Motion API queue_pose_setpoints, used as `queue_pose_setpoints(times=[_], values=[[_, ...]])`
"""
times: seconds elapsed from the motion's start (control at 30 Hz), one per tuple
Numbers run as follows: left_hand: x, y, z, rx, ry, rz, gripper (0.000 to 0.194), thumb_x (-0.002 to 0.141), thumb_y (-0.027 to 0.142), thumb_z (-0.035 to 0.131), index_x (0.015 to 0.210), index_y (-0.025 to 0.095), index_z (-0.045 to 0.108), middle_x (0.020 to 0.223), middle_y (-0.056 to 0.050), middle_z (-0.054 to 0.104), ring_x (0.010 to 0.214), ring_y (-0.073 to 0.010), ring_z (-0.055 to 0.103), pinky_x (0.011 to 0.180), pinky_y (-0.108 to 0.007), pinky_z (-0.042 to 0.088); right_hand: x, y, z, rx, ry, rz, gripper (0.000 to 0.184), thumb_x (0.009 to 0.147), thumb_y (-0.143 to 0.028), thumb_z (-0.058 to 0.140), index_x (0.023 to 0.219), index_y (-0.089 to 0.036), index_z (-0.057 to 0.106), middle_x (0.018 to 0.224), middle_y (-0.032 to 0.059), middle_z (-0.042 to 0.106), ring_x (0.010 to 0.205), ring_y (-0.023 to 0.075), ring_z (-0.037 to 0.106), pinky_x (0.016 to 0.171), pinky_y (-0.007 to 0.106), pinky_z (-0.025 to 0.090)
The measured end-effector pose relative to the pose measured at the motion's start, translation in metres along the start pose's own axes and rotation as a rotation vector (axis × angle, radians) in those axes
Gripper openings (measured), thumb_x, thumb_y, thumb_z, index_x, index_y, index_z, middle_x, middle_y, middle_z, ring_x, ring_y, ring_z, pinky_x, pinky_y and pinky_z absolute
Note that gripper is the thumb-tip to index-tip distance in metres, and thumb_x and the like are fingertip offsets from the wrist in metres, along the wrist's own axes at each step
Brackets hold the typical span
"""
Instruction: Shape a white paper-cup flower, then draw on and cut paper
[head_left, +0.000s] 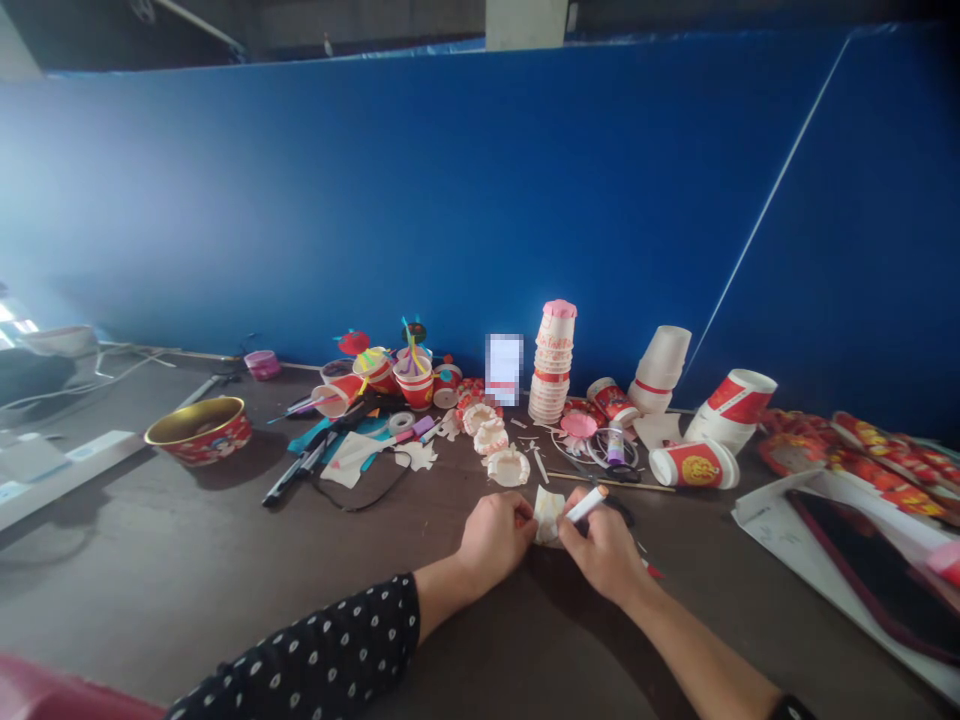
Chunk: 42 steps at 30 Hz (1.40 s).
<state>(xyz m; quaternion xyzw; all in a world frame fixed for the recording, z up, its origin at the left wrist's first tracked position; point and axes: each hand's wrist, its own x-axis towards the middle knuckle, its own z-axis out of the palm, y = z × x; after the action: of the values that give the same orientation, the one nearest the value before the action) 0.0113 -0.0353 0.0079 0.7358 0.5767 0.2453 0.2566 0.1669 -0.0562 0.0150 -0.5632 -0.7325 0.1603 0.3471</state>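
Observation:
My left hand point(495, 540) pinches the left edge of a small piece of cream paper with red marks point(548, 515), pressing it to the dark table point(225, 540). My right hand point(600, 550) is shut on a white marker point(586, 504), which sits at the paper's right side. The marker's tip is hidden by my fingers. A few steps beyond the hands lie several small frilled paper-cup rims point(491, 437). A dark pair of scissors point(619, 510) lies partly hidden just behind my right hand.
Behind the hands stand a stack of paper cups point(553, 365), red-printed cups point(694, 464), a gold-rimmed red bowl point(199, 430), pens, tape and paper scraps. Red packets and a dark folder point(862, 560) lie at the right. A blue wall point(450, 200) closes the table's far side.

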Motion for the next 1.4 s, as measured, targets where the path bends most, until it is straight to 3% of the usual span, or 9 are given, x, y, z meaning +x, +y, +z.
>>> queue_pose_setpoints(times=[0.17,0.9,1.17,1.4], values=[[-0.001,0.001,-0.001,0.012,-0.012,0.002,0.017,0.069,0.024,0.051,0.078,0.016,0.063,0.070,-0.002,0.063,0.063,-0.0128,0.054,0.056,-0.021,0.036,0.000,0.003,0.002,0.010,0.048,0.017,0.016,0.075,-0.031,0.042,0.062,-0.021,0.043,0.047,-0.0048,0.046,0.043,0.0117,0.046,0.046,0.022,0.032],[0.000,-0.001,0.001,-0.010,0.004,0.009,0.016,0.068,0.024,0.052,0.076,0.016,0.063,0.067,-0.001,0.061,0.060,-0.0120,0.052,0.054,-0.021,0.034,-0.001,0.004,0.001,0.016,0.042,0.001,0.016,0.074,-0.028,0.043,0.060,-0.022,0.042,0.046,-0.0050,0.046,0.042,0.0116,0.047,0.045,0.021,0.033],[0.000,0.000,0.000,-0.018,0.015,-0.002,0.014,0.067,0.022,0.052,0.074,0.016,0.062,0.066,-0.001,0.061,0.060,-0.0118,0.052,0.054,-0.020,0.034,0.001,0.015,0.001,0.221,0.136,0.119,0.017,0.077,-0.034,0.044,0.065,-0.021,0.042,0.050,-0.0024,0.054,0.045,0.0138,0.055,0.047,0.022,0.041],[-0.001,0.001,-0.002,-0.001,0.019,0.019,0.014,0.067,0.021,0.051,0.073,0.016,0.062,0.066,-0.001,0.061,0.061,-0.0120,0.053,0.054,-0.021,0.034,0.001,0.013,0.002,0.162,0.130,0.121,0.018,0.077,-0.033,0.044,0.063,-0.021,0.042,0.047,-0.0019,0.054,0.044,0.0143,0.056,0.047,0.022,0.042]])
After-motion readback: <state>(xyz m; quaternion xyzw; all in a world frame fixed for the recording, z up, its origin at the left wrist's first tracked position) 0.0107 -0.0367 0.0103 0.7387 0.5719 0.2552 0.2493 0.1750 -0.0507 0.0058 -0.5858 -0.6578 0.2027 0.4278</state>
